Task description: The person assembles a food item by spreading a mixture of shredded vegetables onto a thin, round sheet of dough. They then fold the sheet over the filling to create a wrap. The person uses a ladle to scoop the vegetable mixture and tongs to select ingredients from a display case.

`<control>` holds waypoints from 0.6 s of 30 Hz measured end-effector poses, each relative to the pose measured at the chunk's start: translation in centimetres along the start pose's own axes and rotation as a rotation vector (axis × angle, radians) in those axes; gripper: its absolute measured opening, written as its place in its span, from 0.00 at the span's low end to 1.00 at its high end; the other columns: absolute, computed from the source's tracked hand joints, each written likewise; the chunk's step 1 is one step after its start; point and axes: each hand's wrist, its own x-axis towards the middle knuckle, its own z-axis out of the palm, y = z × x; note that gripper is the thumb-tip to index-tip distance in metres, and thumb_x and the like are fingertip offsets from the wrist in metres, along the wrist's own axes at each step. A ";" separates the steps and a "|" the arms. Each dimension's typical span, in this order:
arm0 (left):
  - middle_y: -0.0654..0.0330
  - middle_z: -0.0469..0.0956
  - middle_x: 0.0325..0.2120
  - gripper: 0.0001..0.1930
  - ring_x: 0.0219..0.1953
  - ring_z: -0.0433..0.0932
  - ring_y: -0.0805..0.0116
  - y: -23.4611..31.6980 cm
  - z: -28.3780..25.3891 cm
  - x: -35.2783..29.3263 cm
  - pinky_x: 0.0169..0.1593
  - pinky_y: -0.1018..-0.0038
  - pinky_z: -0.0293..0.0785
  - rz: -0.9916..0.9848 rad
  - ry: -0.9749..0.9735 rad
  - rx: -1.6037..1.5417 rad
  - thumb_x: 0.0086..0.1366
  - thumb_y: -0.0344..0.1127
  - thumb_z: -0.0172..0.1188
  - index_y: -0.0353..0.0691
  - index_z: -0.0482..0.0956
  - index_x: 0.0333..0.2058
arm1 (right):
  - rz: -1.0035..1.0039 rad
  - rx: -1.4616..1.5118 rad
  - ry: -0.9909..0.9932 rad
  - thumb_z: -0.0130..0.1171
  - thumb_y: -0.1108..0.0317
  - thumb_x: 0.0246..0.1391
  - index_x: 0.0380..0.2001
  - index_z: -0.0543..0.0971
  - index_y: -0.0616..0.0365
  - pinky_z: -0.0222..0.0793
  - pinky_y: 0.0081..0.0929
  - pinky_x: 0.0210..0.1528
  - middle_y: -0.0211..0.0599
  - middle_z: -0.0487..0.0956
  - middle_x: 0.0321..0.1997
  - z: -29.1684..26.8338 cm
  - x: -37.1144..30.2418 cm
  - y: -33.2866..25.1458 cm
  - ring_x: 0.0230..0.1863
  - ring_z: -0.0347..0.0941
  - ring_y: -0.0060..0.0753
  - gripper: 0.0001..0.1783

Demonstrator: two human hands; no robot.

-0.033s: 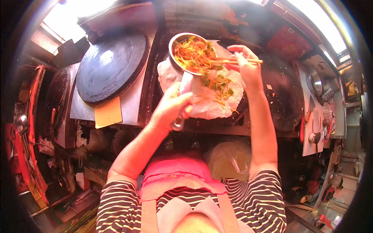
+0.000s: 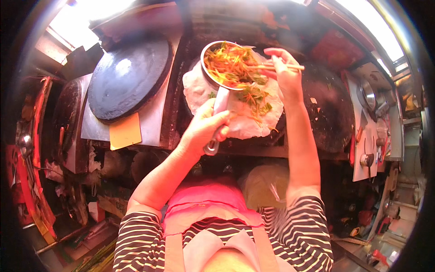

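Observation:
My left hand (image 2: 206, 127) is wrapped round the handle of a small metal saucepan (image 2: 221, 97), tilted over a pale round flatbread (image 2: 253, 124). Inside the pan lie shredded orange and green vegetables (image 2: 229, 63), some spilling over its right rim. A patch of the same shreds (image 2: 258, 100) rests on the right part of the bread. With my right hand (image 2: 286, 75) I grip a pair of wooden chopsticks (image 2: 272, 67), their tips among the shreds at the pan's edge. The dark round plate under the bread is mostly hidden.
A large black round griddle (image 2: 129, 81) stands at the left, with a yellow square sheet (image 2: 125, 131) at its near edge. Right of the bread is another dark round griddle (image 2: 328, 113). Farther right, a white board (image 2: 366, 156) carries utensils.
The pan has shifted slightly right. More shreds now hang over its right rim toward the bread, and the chopsticks have moved slightly left and up.

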 end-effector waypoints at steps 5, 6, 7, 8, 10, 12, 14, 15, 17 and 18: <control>0.68 0.67 0.20 0.09 0.14 0.64 0.82 1.3 -0.8 0.3 0.16 0.86 0.60 0.121 0.084 0.129 0.65 0.31 0.52 0.40 0.66 0.43 | 0.130 -0.002 -0.123 0.44 0.73 0.62 0.41 0.77 0.61 0.79 0.25 0.40 0.38 0.77 0.39 0.8 -1.6 -1.7 0.38 0.77 0.29 0.12; 0.69 0.67 0.19 0.10 0.13 0.64 0.82 1.7 -1.0 0.2 0.16 0.86 0.60 0.102 0.113 0.083 0.65 0.31 0.52 0.40 0.66 0.44 | 0.171 -0.066 -0.068 0.43 0.74 0.62 0.42 0.77 0.61 0.79 0.25 0.39 0.37 0.76 0.39 0.9 -1.7 -1.9 0.38 0.77 0.29 0.12; 0.68 0.67 0.19 0.10 0.13 0.64 0.82 1.6 -1.0 0.2 0.16 0.86 0.60 0.100 0.083 0.043 0.65 0.31 0.53 0.40 0.66 0.43 | 0.069 -0.073 -0.084 0.44 0.74 0.62 0.42 0.76 0.61 0.79 0.25 0.39 0.37 0.76 0.38 1.0 -1.7 -2.0 0.37 0.78 0.29 0.12; 0.68 0.67 0.19 0.09 0.13 0.64 0.82 1.4 -0.7 0.6 0.16 0.86 0.60 0.104 0.042 0.004 0.65 0.31 0.53 0.40 0.66 0.43 | 0.044 -0.121 0.017 0.44 0.74 0.62 0.42 0.76 0.61 0.79 0.25 0.39 0.36 0.76 0.37 1.1 -1.7 -2.1 0.36 0.78 0.29 0.12; 0.68 0.67 0.19 0.09 0.13 0.64 0.82 -0.7 1.4 0.0 0.16 0.86 0.60 0.039 0.043 -0.011 0.65 0.31 0.53 0.40 0.66 0.43 | -0.057 0.100 -0.029 0.43 0.74 0.63 0.42 0.76 0.61 0.78 0.24 0.37 0.39 0.78 0.40 1.2 -1.5 -2.1 0.34 0.79 0.30 0.12; 0.68 0.67 0.19 0.10 0.14 0.64 0.81 -0.7 1.0 0.1 0.16 0.86 0.60 0.058 0.057 0.013 0.65 0.31 0.53 0.41 0.66 0.43 | 0.022 0.148 -0.147 0.42 0.75 0.62 0.43 0.76 0.61 0.78 0.24 0.39 0.39 0.78 0.43 1.1 -1.5 -2.1 0.34 0.79 0.30 0.12; 0.68 0.67 0.19 0.10 0.14 0.64 0.81 0.6 -0.8 0.4 0.16 0.85 0.59 0.125 0.066 0.041 0.65 0.31 0.53 0.41 0.66 0.44 | 0.192 0.040 -0.164 0.41 0.76 0.62 0.42 0.76 0.60 0.78 0.25 0.41 0.41 0.76 0.43 0.9 -1.5 -2.0 0.40 0.77 0.29 0.13; 0.68 0.67 0.19 0.11 0.14 0.65 0.81 0.9 -1.3 0.5 0.16 0.85 0.59 0.125 0.083 0.025 0.65 0.31 0.53 0.40 0.66 0.45 | 0.137 -0.039 -0.108 0.41 0.76 0.62 0.42 0.76 0.61 0.78 0.25 0.41 0.41 0.76 0.42 0.8 -1.4 -2.0 0.41 0.77 0.28 0.13; 0.67 0.67 0.20 0.10 0.13 0.66 0.80 0.0 -0.9 0.4 0.15 0.84 0.61 0.107 0.045 -0.003 0.64 0.30 0.52 0.41 0.66 0.44 | 0.121 -0.103 0.003 0.41 0.75 0.62 0.43 0.76 0.61 0.78 0.24 0.40 0.39 0.75 0.37 0.6 -1.2 -1.9 0.39 0.77 0.27 0.13; 0.67 0.68 0.21 0.10 0.13 0.66 0.79 -0.5 -0.5 0.7 0.15 0.84 0.62 0.093 0.025 -0.012 0.64 0.30 0.51 0.41 0.65 0.44 | 0.058 -0.003 -0.023 0.41 0.74 0.63 0.43 0.75 0.61 0.78 0.24 0.40 0.39 0.76 0.36 0.5 -1.1 -1.8 0.38 0.78 0.28 0.13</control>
